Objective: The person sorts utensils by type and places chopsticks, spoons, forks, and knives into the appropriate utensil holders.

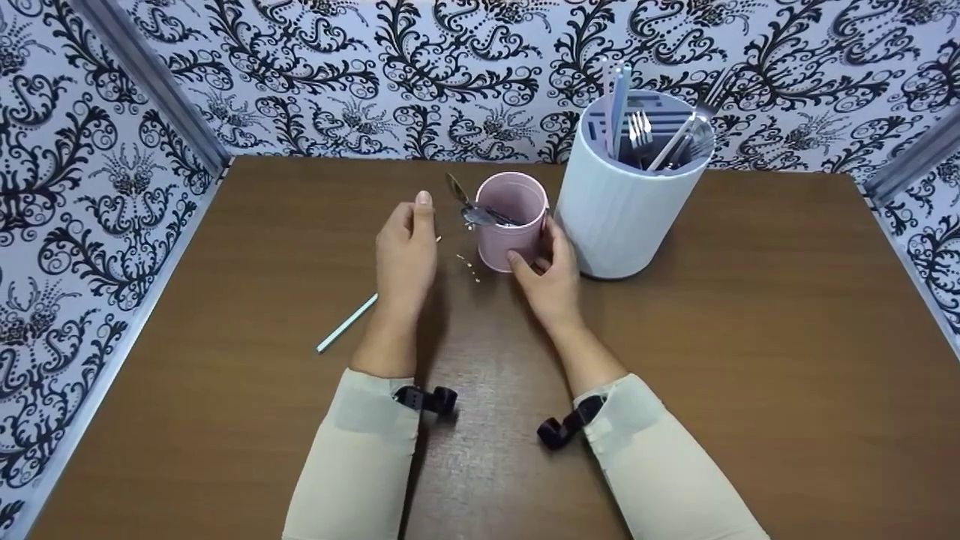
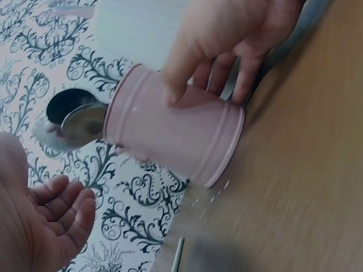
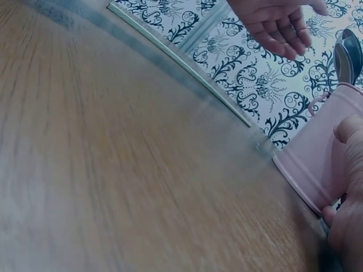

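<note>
The right hand (image 1: 551,274) wraps around the pink cup (image 1: 512,225) with spoons (image 1: 474,210) inside. Hold it steady. The left hand (image 1: 406,251) is loose and holds nothing.

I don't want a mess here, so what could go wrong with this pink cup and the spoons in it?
The right hand grips the pink cup only low on its side, and the spoons lean far over the rim toward the open left hand; they might tip the cup or slide out. The white cutlery holder stands close beside it, so a sideways move may knock it. Small bits already lie on the table.
</note>
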Demonstrator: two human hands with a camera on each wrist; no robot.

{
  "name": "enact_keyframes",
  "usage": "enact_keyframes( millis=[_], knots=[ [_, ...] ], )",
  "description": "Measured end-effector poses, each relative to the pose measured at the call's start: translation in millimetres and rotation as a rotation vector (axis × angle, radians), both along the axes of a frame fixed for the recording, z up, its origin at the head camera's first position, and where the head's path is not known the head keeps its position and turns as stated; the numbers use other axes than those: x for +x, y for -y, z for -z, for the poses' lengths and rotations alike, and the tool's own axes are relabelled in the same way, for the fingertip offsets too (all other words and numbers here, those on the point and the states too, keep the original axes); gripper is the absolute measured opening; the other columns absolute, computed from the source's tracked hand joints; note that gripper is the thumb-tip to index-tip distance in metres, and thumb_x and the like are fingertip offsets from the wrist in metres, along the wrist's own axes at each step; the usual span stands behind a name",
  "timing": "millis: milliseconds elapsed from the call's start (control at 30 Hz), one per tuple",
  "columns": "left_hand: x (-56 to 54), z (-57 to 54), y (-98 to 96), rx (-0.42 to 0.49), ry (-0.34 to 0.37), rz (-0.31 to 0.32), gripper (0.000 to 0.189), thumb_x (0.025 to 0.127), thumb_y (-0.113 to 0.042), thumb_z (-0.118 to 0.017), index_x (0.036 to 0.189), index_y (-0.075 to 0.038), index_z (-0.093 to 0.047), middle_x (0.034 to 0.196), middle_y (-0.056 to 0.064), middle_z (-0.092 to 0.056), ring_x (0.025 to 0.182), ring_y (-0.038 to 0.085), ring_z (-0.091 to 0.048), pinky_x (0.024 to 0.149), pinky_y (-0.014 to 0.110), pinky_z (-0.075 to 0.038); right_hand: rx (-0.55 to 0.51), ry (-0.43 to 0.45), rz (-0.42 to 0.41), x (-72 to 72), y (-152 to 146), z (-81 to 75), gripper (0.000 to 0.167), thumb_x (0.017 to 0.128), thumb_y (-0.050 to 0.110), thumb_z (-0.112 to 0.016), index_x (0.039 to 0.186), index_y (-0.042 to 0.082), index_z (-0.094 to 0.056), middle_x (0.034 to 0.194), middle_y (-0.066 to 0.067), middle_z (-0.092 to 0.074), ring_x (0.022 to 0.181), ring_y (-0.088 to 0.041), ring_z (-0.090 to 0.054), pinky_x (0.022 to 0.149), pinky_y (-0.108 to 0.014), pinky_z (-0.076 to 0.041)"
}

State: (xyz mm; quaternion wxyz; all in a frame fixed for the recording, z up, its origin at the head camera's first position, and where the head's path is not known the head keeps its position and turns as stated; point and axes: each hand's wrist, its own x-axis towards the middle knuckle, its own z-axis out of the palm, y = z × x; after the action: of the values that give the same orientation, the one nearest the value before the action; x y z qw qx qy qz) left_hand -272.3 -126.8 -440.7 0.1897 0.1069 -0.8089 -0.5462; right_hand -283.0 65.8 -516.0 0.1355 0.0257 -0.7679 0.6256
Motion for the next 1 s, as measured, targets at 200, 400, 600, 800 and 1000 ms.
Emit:
enact_keyframes(
  millis=[200, 400, 600, 800, 1000],
  knots=[
    [0.5, -0.1, 11.8, -0.066, 0.118, 0.038, 0.047, 0.107, -0.054, -0.046, 0.111, -0.012, -0.067, 0.106, 0.007, -0.069, 0.102, 0.025, -0.062, 0.095, 0.042, -0.050, 0.000, 0.028, 0.033, 2.1, -3, -0.3, 0.072, 0.090, 0.013, -0.079, 0.152, -0.001, -0.045, 0.146, -0.021, -0.057, 0.131, -0.034, -0.057, 0.103, -0.049, -0.055],
    [1.0, 1.0, 20.7, -0.132, 0.188, 0.056, 0.042, 0.107, -0.049, -0.050, 0.117, -0.011, -0.066, 0.109, 0.005, -0.067, 0.102, 0.024, -0.061, 0.094, 0.043, -0.051, 0.025, 0.048, 0.065, 7.9, -8, -5.0, 0.066, 0.090, 0.016, -0.078, 0.147, -0.002, -0.050, 0.131, -0.021, -0.063, 0.118, -0.032, -0.064, 0.098, -0.045, -0.056],
    [1.2, 3.5, 26.1, -0.263, 0.265, 0.077, 0.042, 0.106, -0.047, -0.053, 0.124, -0.011, -0.064, 0.120, 0.008, -0.065, 0.109, 0.026, -0.062, 0.097, 0.046, -0.051, -0.001, 0.019, 0.085, 16.5, -14, -12.6, 0.045, 0.090, 0.014, -0.078, 0.127, -0.006, -0.060, 0.102, -0.014, -0.066, 0.091, -0.020, -0.063, 0.082, -0.025, -0.054],
    [0.2, 7.7, 29.9, -0.394, 0.324, 0.104, 0.046, 0.104, -0.045, -0.057, 0.132, -0.009, -0.061, 0.127, 0.011, -0.064, 0.116, 0.030, -0.062, 0.100, 0.050, -0.052, -0.076, -0.071, 0.117, 30.4, -21, -26.4, 0.029, 0.091, 0.010, -0.077, 0.112, -0.005, -0.065, 0.090, -0.004, -0.061, 0.081, -0.011, -0.059, 0.072, -0.018, -0.050],
    [3.8, 9.6, 37.3, -0.452, 0.395, 0.153, 0.048, 0.104, -0.039, -0.058, 0.140, -0.008, -0.057, 0.134, 0.015, -0.061, 0.124, 0.034, -0.061, 0.102, 0.052, -0.052, -0.132, -0.201, 0.130, 47.7, -30, -44.0, 0.026, 0.090, 0.006, -0.075, 0.107, -0.009, -0.063, 0.086, 0.001, -0.062, 0.078, -0.009, -0.060, 0.067, -0.017, -0.050]
  ],
)
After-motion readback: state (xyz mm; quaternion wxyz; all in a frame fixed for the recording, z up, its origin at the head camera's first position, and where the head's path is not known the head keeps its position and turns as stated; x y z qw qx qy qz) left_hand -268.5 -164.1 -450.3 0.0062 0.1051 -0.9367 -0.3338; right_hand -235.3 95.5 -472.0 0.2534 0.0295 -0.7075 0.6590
